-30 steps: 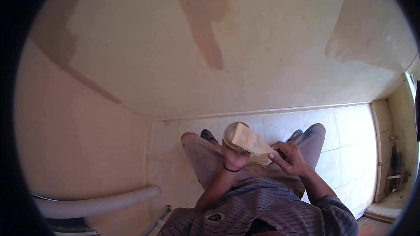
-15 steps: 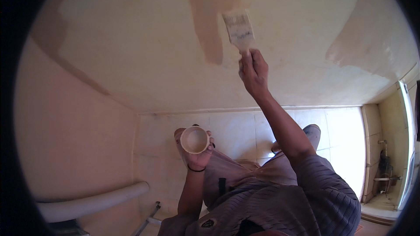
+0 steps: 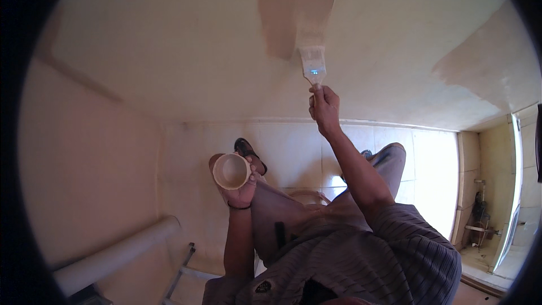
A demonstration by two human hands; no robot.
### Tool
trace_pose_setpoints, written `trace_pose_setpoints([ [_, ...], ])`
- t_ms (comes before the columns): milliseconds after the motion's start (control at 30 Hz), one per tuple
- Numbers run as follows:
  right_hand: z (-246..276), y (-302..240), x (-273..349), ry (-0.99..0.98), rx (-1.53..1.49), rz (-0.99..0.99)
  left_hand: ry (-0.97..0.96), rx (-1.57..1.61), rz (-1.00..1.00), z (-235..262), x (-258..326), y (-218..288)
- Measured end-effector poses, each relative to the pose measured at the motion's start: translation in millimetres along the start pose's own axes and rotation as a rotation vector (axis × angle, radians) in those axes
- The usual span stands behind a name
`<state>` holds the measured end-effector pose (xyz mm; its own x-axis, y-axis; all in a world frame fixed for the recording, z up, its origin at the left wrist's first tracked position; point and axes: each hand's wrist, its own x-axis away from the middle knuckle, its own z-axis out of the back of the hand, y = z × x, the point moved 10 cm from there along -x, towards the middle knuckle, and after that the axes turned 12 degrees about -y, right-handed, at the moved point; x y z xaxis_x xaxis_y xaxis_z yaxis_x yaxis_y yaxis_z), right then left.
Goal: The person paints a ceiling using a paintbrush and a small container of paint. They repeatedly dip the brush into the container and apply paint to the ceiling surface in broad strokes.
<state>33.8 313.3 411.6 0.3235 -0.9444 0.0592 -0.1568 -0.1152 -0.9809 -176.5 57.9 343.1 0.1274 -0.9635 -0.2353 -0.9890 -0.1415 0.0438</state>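
My right hand (image 3: 324,107) is closed round the handle of a flat, pale paintbrush (image 3: 314,68), its bristles pressed against the wall (image 3: 197,51). A darker, wet-looking patch (image 3: 291,8) runs down the wall just above and left of the bristles. Over my left knee, my left hand (image 3: 244,192) grips a round cream-coloured cup (image 3: 215,173) from its side and underneath. The inside of the cup looks pale; how much it holds I cannot tell.
Another darker patch (image 3: 480,59) covers the wall at right. A thick pale pipe (image 3: 121,254) runs along the left wall, beside a metal frame (image 3: 180,274). Pale floor tiles (image 3: 291,158) lie below. At far right, a recess holds a tap and small pipes (image 3: 483,229).
The brush in my right hand has moved down the wall, and the dark patch now reaches wider to the right. My left hand still holds the cup. The whole view has shifted slightly.
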Motion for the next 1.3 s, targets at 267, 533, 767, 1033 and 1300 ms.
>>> trace_pose_setpoints([
  [267,2,-130,43,0.288,0.322,0.455,0.023,0.025,-0.011,-1,-3,-1],
  [533,-37,-169,-19,0.123,0.417,0.456,-0.02,0.028,-0.003,-3,-5,-1],
  [767,-21,4,-32,0.081,0.358,0.259,0.042,0.021,-0.047,10,2,3],
  [1033,-22,66,22,-0.04,0.028,-0.221,0.018,-0.011,-0.058,9,1,5],
  [1300,-38,-61,-13,-0.214,-0.527,-0.258,-0.031,0.03,-0.025,-1,-3,4],
])
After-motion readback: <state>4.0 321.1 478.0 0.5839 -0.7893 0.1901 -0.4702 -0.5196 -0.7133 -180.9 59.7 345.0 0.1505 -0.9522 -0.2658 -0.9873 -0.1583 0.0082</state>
